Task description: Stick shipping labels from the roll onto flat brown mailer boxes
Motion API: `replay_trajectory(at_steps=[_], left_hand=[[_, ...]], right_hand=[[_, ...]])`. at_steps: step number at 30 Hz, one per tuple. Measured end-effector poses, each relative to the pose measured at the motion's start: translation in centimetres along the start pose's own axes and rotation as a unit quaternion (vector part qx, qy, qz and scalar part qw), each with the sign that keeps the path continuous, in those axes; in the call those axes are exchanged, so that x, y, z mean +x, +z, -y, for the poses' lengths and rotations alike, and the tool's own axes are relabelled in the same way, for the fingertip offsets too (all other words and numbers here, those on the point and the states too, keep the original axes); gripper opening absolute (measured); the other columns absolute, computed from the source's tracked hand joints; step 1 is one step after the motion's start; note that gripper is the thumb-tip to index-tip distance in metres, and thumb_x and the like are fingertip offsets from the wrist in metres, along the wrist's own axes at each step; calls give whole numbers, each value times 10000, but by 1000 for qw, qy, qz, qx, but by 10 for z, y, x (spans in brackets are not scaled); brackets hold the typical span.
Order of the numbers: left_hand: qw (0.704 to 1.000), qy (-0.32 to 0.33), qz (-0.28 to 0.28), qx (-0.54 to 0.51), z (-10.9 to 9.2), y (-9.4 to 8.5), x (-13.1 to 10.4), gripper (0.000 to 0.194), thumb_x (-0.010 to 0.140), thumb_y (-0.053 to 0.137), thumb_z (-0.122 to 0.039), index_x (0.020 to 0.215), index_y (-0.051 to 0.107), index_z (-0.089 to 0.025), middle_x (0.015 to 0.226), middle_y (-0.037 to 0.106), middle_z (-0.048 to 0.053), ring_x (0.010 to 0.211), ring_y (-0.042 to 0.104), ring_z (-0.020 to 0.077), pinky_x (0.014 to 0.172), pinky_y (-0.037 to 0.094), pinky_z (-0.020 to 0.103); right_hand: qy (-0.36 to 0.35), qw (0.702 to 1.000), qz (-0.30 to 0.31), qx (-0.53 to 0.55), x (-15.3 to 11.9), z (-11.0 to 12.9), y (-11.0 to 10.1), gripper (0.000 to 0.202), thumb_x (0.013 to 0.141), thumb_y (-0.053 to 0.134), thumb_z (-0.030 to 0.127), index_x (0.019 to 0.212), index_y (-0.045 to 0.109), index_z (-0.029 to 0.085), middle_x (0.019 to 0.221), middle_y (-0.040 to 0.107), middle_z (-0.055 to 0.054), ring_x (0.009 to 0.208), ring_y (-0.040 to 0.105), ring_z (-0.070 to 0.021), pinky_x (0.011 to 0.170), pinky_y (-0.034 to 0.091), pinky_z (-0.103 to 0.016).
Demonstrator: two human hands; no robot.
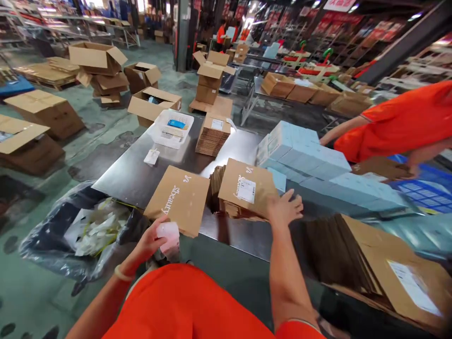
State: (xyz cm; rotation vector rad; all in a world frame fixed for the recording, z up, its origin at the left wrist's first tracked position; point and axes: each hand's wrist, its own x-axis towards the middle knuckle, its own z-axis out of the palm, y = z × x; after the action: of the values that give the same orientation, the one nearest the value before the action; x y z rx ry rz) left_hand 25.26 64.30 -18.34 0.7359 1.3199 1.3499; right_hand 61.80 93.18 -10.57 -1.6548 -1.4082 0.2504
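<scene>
My left hand [151, 242] is closed around a pale pinkish roll of paper [168, 234], possibly labels, with a strip hanging below it. The roll is just in front of a flat brown carton [181, 195] with white "beauty" lettering, which lies at the table's near edge. My right hand [285, 208] has its fingers spread at the right edge of a stack of flat cartons [259, 181]. A white label [246, 189] shows on the top carton of that stack. Whether the right palm presses on the stack I cannot tell.
A white basket [160, 134] and another carton stack [213, 136] stand further back on the metal table [123, 165]. Light-blue boxes [300, 150] are piled at right, beside a co-worker in orange [399, 117]. A lined waste bin [45, 240] stands left; labelled cartons [395, 263] lie right.
</scene>
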Motion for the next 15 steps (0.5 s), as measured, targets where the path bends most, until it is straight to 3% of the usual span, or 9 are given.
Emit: replay_trajectory(at_steps=[2, 3, 4, 5, 6, 7, 9, 12, 15], left_hand=[[999, 20, -35, -9, -7, 3, -9, 855, 635, 885, -243, 1453, 642, -185, 1070, 771, 65, 751, 651, 159, 677, 515, 254], [998, 26, -54, -21, -11, 4, -12, 899, 645, 893, -260, 1494, 608, -184, 1054, 769, 55, 740, 642, 151, 671, 506, 246], [996, 28, -70, -37, -15, 4, -14, 953, 649, 906, -284, 1534, 569, -188, 1025, 767, 42, 729, 635, 146, 666, 501, 242], [994, 28, -87, -58, -18, 3, -14, 1005, 648, 920, -310, 1568, 531, -193, 981, 764, 27, 714, 626, 141, 660, 496, 239], [990, 28, -109, -82, -20, -1, -14, 1055, 638, 936, -336, 1589, 501, -195, 930, 758, 11, 700, 617, 138, 656, 494, 237], [984, 27, -138, -108, -20, -6, -12, 1103, 615, 954, -356, 1598, 483, -189, 884, 749, -3, 687, 611, 135, 654, 495, 236], [965, 10, -216, -150, -15, -19, -8, 1194, 540, 992, -378, 1590, 468, -159, 796, 717, -30, 650, 598, 126, 634, 491, 230], [931, -41, -308, -192, 2, -34, -7, 1248, 566, 981, -496, 1614, 401, -143, 689, 640, -78, 570, 575, 118, 577, 468, 225], [939, -49, -274, -203, 18, -31, -15, 1094, 691, 896, -618, 1595, 445, -198, 690, 644, -68, 586, 612, 141, 588, 487, 245]], right_hand=[[-54, 990, 124, 42, -64, 23, 25, 479, 763, 803, 486, 1128, 763, 178, 1253, 699, -245, 1180, 633, -374, 950, 539, -515], [-77, 958, 251, 116, -104, 35, 39, 412, 763, 801, 493, 1060, 775, 209, 1149, 739, -182, 1069, 669, -335, 887, 563, -468], [-99, 887, 411, 187, -145, 46, 53, 403, 746, 819, 501, 1040, 786, 228, 1104, 761, -134, 1000, 687, -308, 834, 575, -430], [-106, 806, 531, 240, -184, 55, 65, 414, 722, 846, 501, 1033, 795, 233, 1073, 773, -101, 951, 693, -286, 795, 576, -398], [-98, 745, 601, 273, -219, 62, 75, 360, 723, 845, 498, 951, 794, 224, 953, 768, -69, 862, 685, -256, 737, 562, -363], [-78, 702, 646, 289, -247, 68, 84, 304, 745, 824, 496, 847, 770, 215, 821, 738, -37, 762, 657, -222, 672, 533, -326], [-29, 678, 671, 299, -283, 75, 98, 285, 776, 781, 473, 717, 690, 210, 654, 639, 13, 633, 578, -168, 594, 468, -273], [40, 710, 632, 308, -297, 84, 112, 231, 750, 759, 430, 856, 680, 240, 629, 568, 62, 572, 508, -139, 550, 430, -245], [68, 736, 591, 323, -293, 95, 122, 331, 703, 759, 412, 987, 670, 265, 625, 508, 90, 551, 473, -138, 534, 413, -243]])
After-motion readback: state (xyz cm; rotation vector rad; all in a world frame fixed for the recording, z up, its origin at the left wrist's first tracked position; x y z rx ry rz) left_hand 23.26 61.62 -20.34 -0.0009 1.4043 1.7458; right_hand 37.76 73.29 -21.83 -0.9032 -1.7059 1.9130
